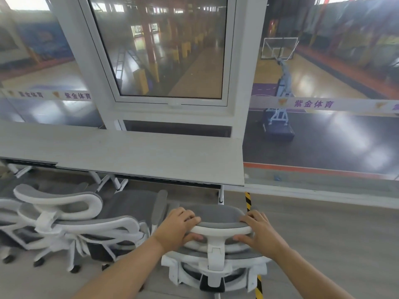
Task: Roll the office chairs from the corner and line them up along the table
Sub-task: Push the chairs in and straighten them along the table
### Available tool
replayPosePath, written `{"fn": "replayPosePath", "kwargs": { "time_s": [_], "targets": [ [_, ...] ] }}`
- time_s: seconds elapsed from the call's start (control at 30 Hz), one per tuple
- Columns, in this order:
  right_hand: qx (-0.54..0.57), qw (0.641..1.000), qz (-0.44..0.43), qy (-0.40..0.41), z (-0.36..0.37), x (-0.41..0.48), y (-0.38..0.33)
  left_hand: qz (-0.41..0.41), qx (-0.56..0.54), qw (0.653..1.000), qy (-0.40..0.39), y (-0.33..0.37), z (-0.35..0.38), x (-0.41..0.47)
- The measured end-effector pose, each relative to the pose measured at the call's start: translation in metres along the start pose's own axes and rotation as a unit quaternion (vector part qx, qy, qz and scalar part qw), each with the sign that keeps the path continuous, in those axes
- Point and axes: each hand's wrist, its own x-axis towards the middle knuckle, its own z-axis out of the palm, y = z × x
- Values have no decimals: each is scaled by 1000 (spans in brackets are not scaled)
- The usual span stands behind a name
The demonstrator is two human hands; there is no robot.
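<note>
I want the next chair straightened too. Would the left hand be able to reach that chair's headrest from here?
Probably yes, once it lets go. The left hand is gripping the headrest of the near chair; the next chair's headrest sits off to its left with nothing between them.

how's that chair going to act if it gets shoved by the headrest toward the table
The chair will probably roll easily; the neighbouring chair shows castors. With both hands high on the headrest, its thin stalk may flex or tilt first. It could swivel off line.
</note>
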Motion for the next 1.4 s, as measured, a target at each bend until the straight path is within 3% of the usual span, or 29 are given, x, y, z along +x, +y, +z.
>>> {"fn": "replayPosePath", "kwargs": {
  "time_s": [0.6,1.4],
  "targets": [
    [-6,999,25,23,9,43,-8,1,-5,1000,-13,-53,5,15],
    [-33,998,46,21,1,40,-9,0,-32,999,-6,-50,9,18]
  ]
}}
